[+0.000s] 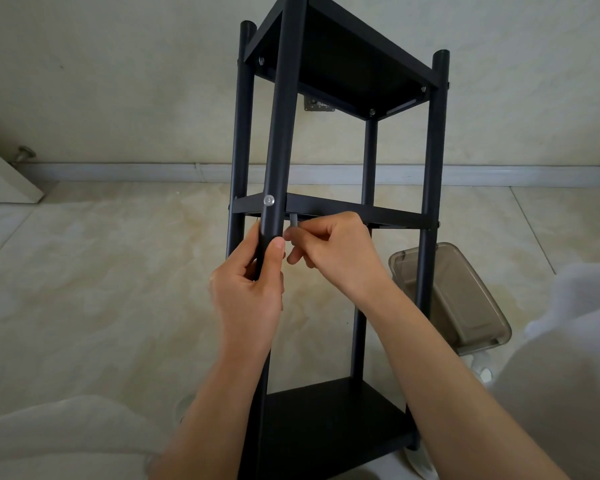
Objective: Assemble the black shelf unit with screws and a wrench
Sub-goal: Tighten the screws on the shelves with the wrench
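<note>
A black three-tier shelf unit [329,209] stands upright on a pale marbled tile floor [101,289], close to a cream wall, seen from above and in front. Its nearest post [281,126] is a round black tube running up through the picture. A silver screw head [269,200] sits in this post, level with the middle shelf [354,213].

The left hand [248,289] is wrapped around the nearest post just below the screw head, thumb pressed flat against the front of the tube and fingers curled behind it.

The right hand [333,252] is just to the right of the post and just under the front edge of the middle shelf. Its thumb and fingertips pinch a small grey hex wrench [293,221], whose short arm points up toward the underside of the shelf, beside the post. Whether the wrench tip sits in a fastener cannot be told.

To the right of the shelf unit, behind its right front post, a smoky translucent plastic container [465,299] lies on the floor. On the wall behind the unit, below the top shelf [354,60], a small metal bracket [319,106] is fixed.
</note>
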